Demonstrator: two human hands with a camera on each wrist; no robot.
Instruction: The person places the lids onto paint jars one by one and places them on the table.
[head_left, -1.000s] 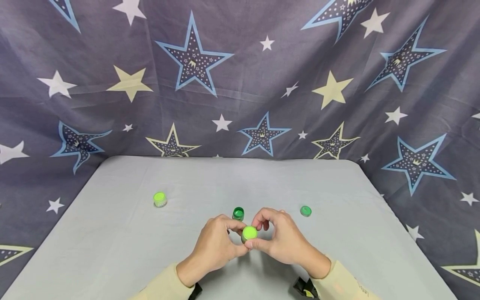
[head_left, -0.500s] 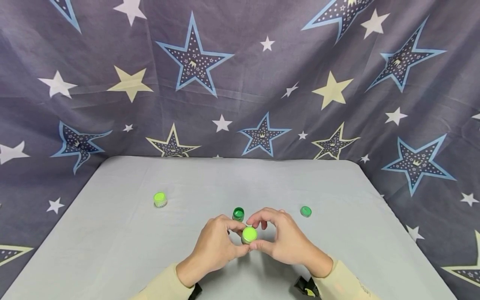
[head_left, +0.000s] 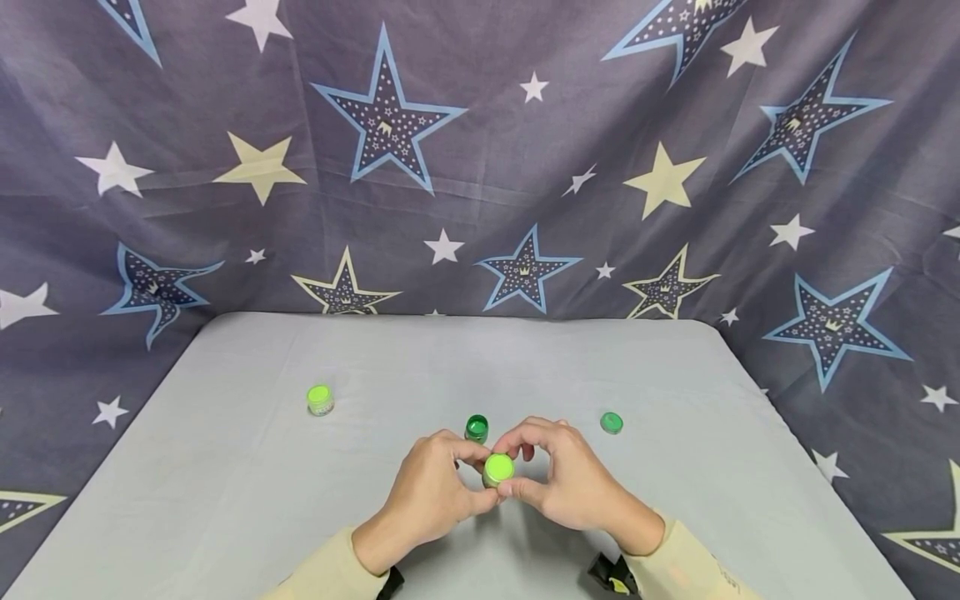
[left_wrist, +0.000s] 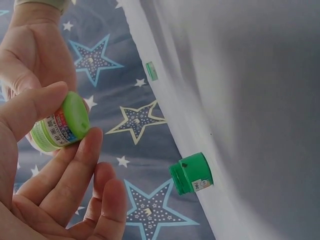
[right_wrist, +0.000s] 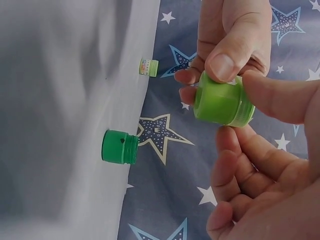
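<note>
Two bare hands meet at a single small jar, which we see raised above the table. At its nine o'clock, the left hand pinches the lime jar around the body, thumb opposite fingertips, the gap spread only as wide as the jar. At its three o'clock, the right hand is bent to much the same gap, thumb and fingertips around the ribbed lid end, its other fingers loosely curled below. The jar is capped, so we cannot tell what it holds; its short long axis runs roughly upright, lime top toward us, with the printed label on its side showing in the left wrist view.

Just beyond, at eleven o'clock, an uncapped dark green jar stands with its threaded mouth up; its inside looks green, and we cannot tell if anything is in it. Farther off, at two o'clock, a green lid lies on the pale tablecloth. Well away toward ten o'clock, a second lime jar stands upright, capped. At twelve, past the table's edge, we see a star-printed cloth
</note>
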